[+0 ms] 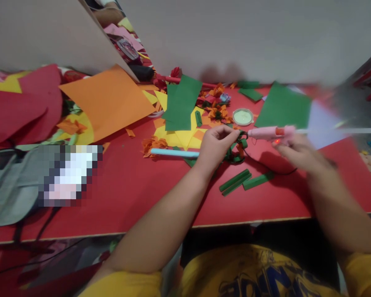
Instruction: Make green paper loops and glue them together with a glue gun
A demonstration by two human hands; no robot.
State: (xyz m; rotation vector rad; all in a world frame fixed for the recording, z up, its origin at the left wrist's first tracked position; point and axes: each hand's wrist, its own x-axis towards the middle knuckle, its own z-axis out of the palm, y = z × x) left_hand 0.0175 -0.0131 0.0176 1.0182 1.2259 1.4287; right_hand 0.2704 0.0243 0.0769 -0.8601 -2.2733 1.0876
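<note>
Left hand (218, 144) out over the red surface (136, 194), fingers pinched shut on a small green paper piece (238, 147), a curled, looped strip held just above the tabletop near the middle. Right hand (297, 150) blurred, wrapped around the handle of a pink glue gun (270, 132), nozzle pointing left and almost touching the paper at the pinch; a small red light glowing on the body. Exact finger closure on the gun hard to read through the blur, though clearly carrying it.

Probably very light and floppy, that paper loop: easily crushed, best held by its edge between thumb and forefinger, clear of where the hot tip meets it. Gun likely rigid and moderately light, with a trailing glue stick (340, 130) out the back and a thin black cord (275, 169) looping beneath.

Both forearms angled inward from the body, wrists roughly level, hands close together. Light blue stick (173, 153) lying just left of the left hand; green folded strips (245, 180) nearer the table edge; a small round tub (243, 116) beyond
</note>
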